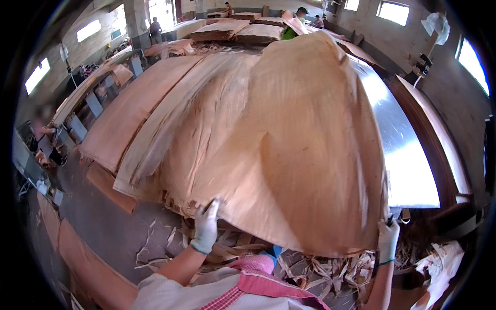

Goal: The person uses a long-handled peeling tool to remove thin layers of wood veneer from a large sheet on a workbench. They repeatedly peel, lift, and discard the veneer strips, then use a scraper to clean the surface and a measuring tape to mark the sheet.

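A large, thin tan wood veneer sheet billows in front of me, its middle lifted and its near edge sagging. My left hand, in a white glove, is closed on the near edge toward the left. At the near right corner my right hand, also gloved, has its fingers wrapped round the sheet's edge. Beneath and to the right lies a shiny metal plate, partly covered by the veneer. Left of the lifted sheet are more veneer sheets with ragged edges, overlapping one another.
Torn veneer strips litter the floor near my body. A tall veneer stack stands at the right. Across the far end, a person in green is mostly hidden behind the sheet. Another person stands at the far left, beside a bench.
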`<state>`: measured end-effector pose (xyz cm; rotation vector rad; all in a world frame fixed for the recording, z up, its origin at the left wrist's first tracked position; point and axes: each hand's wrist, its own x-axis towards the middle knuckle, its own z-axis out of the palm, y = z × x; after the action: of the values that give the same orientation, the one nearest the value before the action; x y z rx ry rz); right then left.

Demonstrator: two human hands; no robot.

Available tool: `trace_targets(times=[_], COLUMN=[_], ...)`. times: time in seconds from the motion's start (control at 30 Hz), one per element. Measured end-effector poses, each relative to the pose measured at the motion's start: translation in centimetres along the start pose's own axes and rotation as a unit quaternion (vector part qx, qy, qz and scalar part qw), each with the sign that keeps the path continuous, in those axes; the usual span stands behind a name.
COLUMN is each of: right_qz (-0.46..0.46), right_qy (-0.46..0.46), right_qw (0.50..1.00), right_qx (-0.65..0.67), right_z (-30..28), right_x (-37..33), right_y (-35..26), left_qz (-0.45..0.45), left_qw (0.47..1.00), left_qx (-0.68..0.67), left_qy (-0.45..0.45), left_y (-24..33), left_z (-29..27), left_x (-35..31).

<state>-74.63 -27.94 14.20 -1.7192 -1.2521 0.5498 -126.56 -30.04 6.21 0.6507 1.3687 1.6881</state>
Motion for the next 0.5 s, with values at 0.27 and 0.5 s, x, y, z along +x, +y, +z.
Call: trace_targets(times=[0.27,0.5], right_qz=[0.018,-0.029], right_qy=[0.023,0.029], right_qw=[0.997,0.997], right_qx=[-0.073,-0.068], right_z=[-11.0,-17.0], right_x=[19.3,29.6], right_y=[1.8,8.0], left_qz=[0.079,0.122], left_qw=[0.991,0.976], left_qx=[-0.075,-0.094], left_qy=[-0.074,-0.151], left_y=[-3.7,-3.8], left_z=[21.9,36.7], left_x=[4.4,5.1])
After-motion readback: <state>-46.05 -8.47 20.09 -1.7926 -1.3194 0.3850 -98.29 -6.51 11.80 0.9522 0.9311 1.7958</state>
